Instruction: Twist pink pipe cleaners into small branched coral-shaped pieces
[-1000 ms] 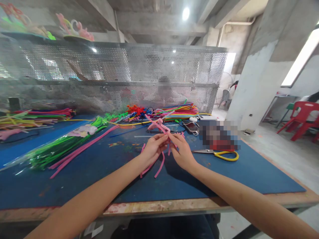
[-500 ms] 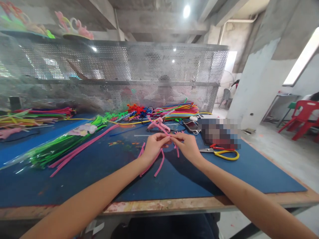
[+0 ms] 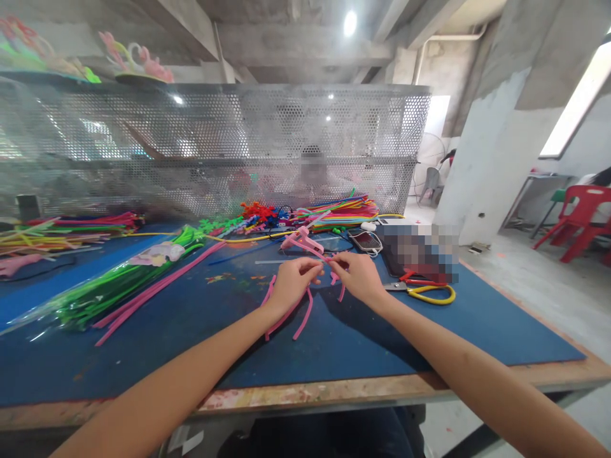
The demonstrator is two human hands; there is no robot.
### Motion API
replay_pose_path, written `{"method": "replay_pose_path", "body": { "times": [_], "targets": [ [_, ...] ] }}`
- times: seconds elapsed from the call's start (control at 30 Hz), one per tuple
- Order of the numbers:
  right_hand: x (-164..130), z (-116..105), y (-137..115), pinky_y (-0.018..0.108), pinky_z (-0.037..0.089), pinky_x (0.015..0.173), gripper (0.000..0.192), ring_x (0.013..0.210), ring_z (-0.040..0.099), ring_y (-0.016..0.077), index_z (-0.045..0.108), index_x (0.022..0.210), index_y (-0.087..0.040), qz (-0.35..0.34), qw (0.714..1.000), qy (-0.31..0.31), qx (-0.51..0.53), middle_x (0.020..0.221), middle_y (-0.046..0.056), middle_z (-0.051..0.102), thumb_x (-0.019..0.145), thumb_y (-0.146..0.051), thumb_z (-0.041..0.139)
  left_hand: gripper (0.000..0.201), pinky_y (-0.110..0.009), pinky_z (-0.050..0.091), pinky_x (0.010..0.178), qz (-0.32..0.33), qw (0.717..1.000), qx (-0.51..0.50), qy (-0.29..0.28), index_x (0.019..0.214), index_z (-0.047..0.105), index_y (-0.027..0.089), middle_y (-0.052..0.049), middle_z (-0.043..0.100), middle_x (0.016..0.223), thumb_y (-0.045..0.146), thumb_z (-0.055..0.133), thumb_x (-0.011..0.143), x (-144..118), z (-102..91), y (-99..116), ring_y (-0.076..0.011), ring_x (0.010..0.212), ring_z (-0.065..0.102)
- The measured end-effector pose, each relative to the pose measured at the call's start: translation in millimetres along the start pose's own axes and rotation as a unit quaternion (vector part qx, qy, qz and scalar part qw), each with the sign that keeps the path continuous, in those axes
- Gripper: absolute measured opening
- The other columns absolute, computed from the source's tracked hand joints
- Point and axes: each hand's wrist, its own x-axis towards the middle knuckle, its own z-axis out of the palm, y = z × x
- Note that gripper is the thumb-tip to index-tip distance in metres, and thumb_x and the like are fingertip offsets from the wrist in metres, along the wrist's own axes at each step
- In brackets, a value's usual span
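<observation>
Both hands meet over the middle of the blue mat (image 3: 429, 343). My left hand (image 3: 292, 284) pinches a pink pipe-cleaner figure (image 3: 305, 245) whose twisted top pokes up behind my fingers. My right hand (image 3: 359, 277) grips the same figure from the right, fingertips almost touching the left ones. Loose pink ends (image 3: 303, 318) hang from under my left hand down to the mat.
Yellow-handled scissors (image 3: 424, 290) lie right of my right hand, a phone (image 3: 365, 240) behind them. A bag of green pipe cleaners (image 3: 105, 286) and long pink ones (image 3: 157, 286) lie at left. Coloured bundles (image 3: 341, 212) line a perforated metal screen (image 3: 229, 146); a person sits behind it.
My hands have drawn slightly apart and lowered a little, the right one rotating at the wrist while twisting the pink strands. The view shifted slightly.
</observation>
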Motion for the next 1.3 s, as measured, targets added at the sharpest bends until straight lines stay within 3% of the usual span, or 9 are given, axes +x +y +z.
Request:
{"method": "replay_pose_path", "body": {
  "times": [0.13, 0.23, 0.4, 0.53, 0.7, 0.87, 0.97, 1.1, 1.3],
  "targets": [
    [5, 2, 7, 0.023, 0.036, 0.053, 0.028, 0.053, 0.055, 0.0136, 0.063, 0.06, -0.016, 0.073, 0.985, -0.043, 0.151, 0.055, 0.001, 0.062, 0.079, -0.032, 0.051, 0.023, -0.028, 0.043, 0.075, 0.162, 0.96, 0.222, 0.051, 0.092, 0.068, 0.023, -0.005, 0.069, 0.089, 0.034, 0.051, 0.083, 1, -9.5, 1, -0.0193, 0.083, 0.061],
    [5, 6, 8, 0.023, 0.037, 0.052, 0.03, 0.048, 0.05, 0.011, 0.059, 0.054, -0.015, 0.119, 0.948, -0.075, 0.287, 0.05, 0.0, 0.056, 0.074, -0.038, 0.057, 0.023, -0.031, 0.037, 0.086, 0.247, 0.924, 0.287, 0.056, 0.098, 0.068, 0.025, -0.007, 0.067, 0.095, 0.029, 0.049, 0.084, 5, -17.4, 4, -0.0216, 0.096, 0.054],
    [2, 11, -1, 0.023, 0.039, 0.051, 0.03, 0.045, 0.047, 0.0077, 0.058, 0.054, -0.014, 0.206, 0.865, -0.101, 0.446, 0.05, -0.002, 0.055, 0.061, -0.041, 0.068, 0.02, -0.036, 0.032, 0.088, 0.274, 0.913, 0.302, 0.01, 0.09, 0.069, 0.028, -0.007, 0.067, 0.091, 0.026, 0.05, 0.083, 8, -22.6, 9, -0.0216, 0.091, 0.053],
    [1, 11, -6, 0.024, 0.043, 0.055, 0.03, 0.047, 0.05, 0.0076, 0.059, 0.057, -0.014, 0.242, 0.837, -0.107, 0.479, 0.052, -0.002, 0.057, 0.057, -0.041, 0.072, 0.022, -0.035, 0.033, 0.085, 0.278, 0.898, 0.341, 0.004, 0.091, 0.069, 0.027, -0.007, 0.067, 0.093, 0.025, 0.047, 0.085, 8, -22.8, 7, -0.0211, 0.09, 0.054],
    [1, 11, -6, 0.024, 0.041, 0.054, 0.031, 0.047, 0.048, 0.0079, 0.059, 0.055, -0.014, 0.205, 0.863, -0.101, 0.451, 0.051, -0.002, 0.056, 0.061, -0.043, 0.069, 0.023, -0.032, 0.036, 0.082, 0.249, 0.909, 0.334, 0.009, 0.089, 0.069, 0.025, -0.007, 0.068, 0.089, 0.028, 0.047, 0.084, 8, -21.0, 3, -0.0202, 0.086, 0.056],
    [-2, 11, -9, 0.024, 0.039, 0.054, 0.025, 0.051, 0.051, 0.0107, 0.061, 0.06, -0.015, 0.11, 0.927, -0.047, 0.354, 0.055, -0.001, 0.059, 0.071, -0.038, 0.06, 0.019, -0.026, 0.041, 0.074, 0.154, 0.978, 0.129, 0.053, 0.083, 0.071, 0.022, -0.005, 0.069, 0.084, 0.032, 0.056, 0.078, 2, -10.8, 7, -0.0181, 0.077, 0.059],
    [-6, 11, -11, 0.024, 0.04, 0.054, 0.021, 0.056, 0.055, 0.0133, 0.065, 0.071, -0.016, 0.086, 0.949, -0.007, 0.304, 0.062, 0.001, 0.063, 0.074, -0.035, 0.057, 0.021, -0.022, 0.041, 0.059, 0.071, 0.996, 0.015, 0.056, 0.082, 0.072, 0.02, -0.003, 0.069, 0.073, 0.035, 0.058, 0.076, -2, -5.3, 11, -0.015, 0.062, 0.057],
    [-7, 10, -13, 0.025, 0.044, 0.058, 0.021, 0.062, 0.06, 0.0162, 0.067, 0.075, -0.016, 0.085, 0.954, 0.035, 0.285, 0.07, 0.004, 0.067, 0.074, -0.034, 0.057, 0.024, -0.021, 0.04, 0.05, 0.009, 0.996, -0.083, 0.032, 0.082, 0.071, 0.016, -0.001, 0.064, 0.059, 0.035, 0.062, 0.073, -2, -1.0, 13, -0.0117, 0.05, 0.051],
    [-6, 12, -12, 0.025, 0.045, 0.058, 0.02, 0.064, 0.06, 0.0161, 0.068, 0.076, -0.016, 0.09, 0.947, 0.038, 0.306, 0.07, 0.003, 0.067, 0.073, -0.034, 0.058, 0.024, -0.024, 0.048, 0.056, -0.003, 0.987, -0.155, 0.041, 0.086, 0.07, 0.015, -0.002, 0.067, 0.067, 0.033, 0.063, 0.071, -2, 5.3, 8, -0.0141, 0.058, 0.058]
  ]
}}
